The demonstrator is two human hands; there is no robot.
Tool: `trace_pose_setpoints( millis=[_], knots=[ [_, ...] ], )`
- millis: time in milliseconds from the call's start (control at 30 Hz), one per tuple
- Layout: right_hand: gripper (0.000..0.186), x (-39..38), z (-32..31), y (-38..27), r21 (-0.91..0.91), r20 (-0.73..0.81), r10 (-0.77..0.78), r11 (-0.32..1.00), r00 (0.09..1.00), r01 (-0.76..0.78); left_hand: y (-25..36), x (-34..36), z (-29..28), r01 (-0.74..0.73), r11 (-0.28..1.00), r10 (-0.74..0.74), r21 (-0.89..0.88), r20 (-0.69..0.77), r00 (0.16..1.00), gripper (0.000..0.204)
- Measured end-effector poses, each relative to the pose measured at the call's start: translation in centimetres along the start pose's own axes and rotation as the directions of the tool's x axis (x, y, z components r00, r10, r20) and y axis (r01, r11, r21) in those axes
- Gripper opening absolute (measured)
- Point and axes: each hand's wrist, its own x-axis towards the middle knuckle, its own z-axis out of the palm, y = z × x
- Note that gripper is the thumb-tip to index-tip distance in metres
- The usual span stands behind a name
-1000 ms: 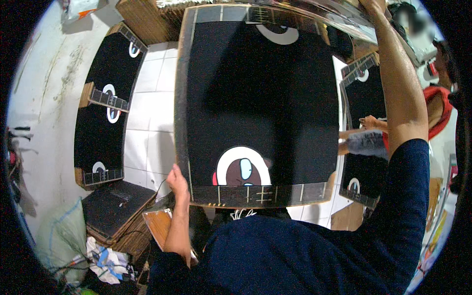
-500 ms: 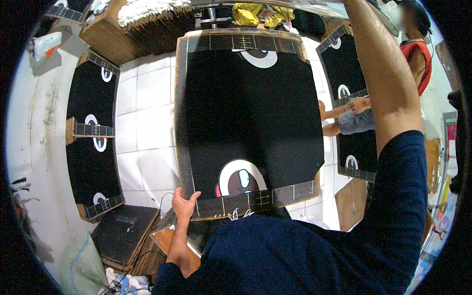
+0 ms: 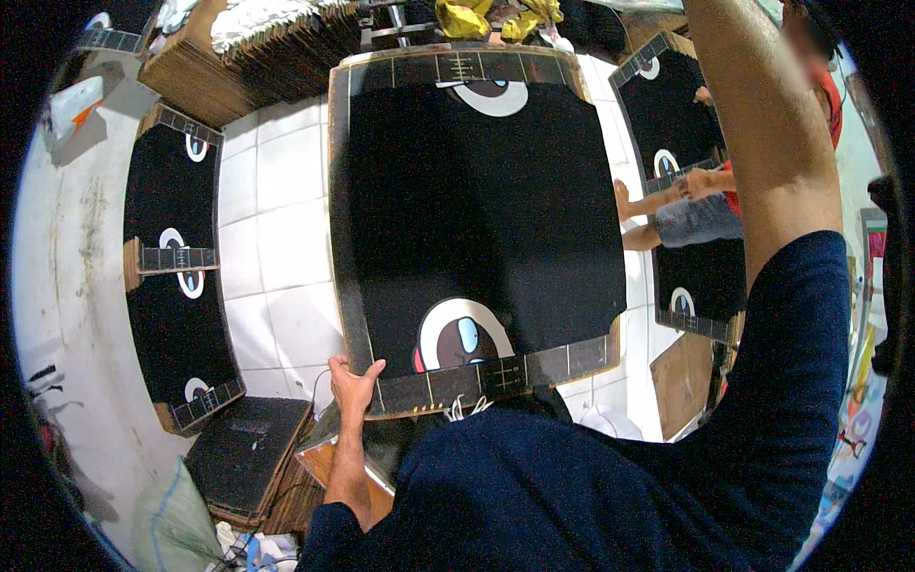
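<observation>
A large board [image 3: 400,393] lies in front of me, its dark end strips marked with pale lines. Black fabric [image 3: 477,210] covers most of it, with a printed cartoon eye [image 3: 465,336] at the near end and another eye [image 3: 496,95] at the far end. My left hand [image 3: 353,385] rests on the board's near left corner, thumb and fingers apart, holding nothing loose. My right arm reaches up and forward along the right side and leaves the picture at the top. The right hand is out of sight.
Similar black panels line the left [image 3: 176,329] and right [image 3: 672,124]. A co-worker's hand [image 3: 701,183] is beside the right panels. Stacked boards [image 3: 250,458] stand near left. Yellow crumpled material [image 3: 464,17] and a stack of brown sheets [image 3: 286,48] lie at the far end.
The view has shifted slightly, and my right arm now appears further right. The co-worker has leaned, and another hand shows over the right panel. My left hand stays at the corner.
</observation>
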Motion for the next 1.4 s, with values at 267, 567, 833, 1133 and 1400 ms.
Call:
trace_pose_setpoints(
  millis=[267,567,833,1133,1400],
  knots=[
    [0.047,-2.1,-0.8,-0.3,0.106,0.005,-0.008,0.994,1.0,0.007,-1.1,0.6,2.0,-0.028,0.999,0.03,0.022,-0.072,0.997,0.082],
    [0.036,-16.3,0.0,2.8,0.066,-0.173,-0.257,0.96,0.951,0.271,19.2,6.0,-1.1,-0.466,0.833,0.436,-0.298,-0.164,0.885,0.082],
    [0.042,-35.7,2.6,4.3,0.198,-0.051,-0.23,0.951,0.972,0.235,37.6,6.6,4.0,0.398,-0.195,0.027,-0.896,0.401,0.916,0.077],
    [0.043,-33.5,18.5,8.6,0.012,0.506,-0.203,0.973,0.838,0.229,23.8,9.4,11.2,-0.256,0.822,0.161,-0.508,-0.224,0.961,0.088],
    [0.047,-28.0,27.5,9.2,-0.031,0.586,-0.18,0.969,0.79,0.244,22.6,11.9,12.1,-0.682,0.692,0.721,0.235,-0.195,0.665,0.117]
  ],
)
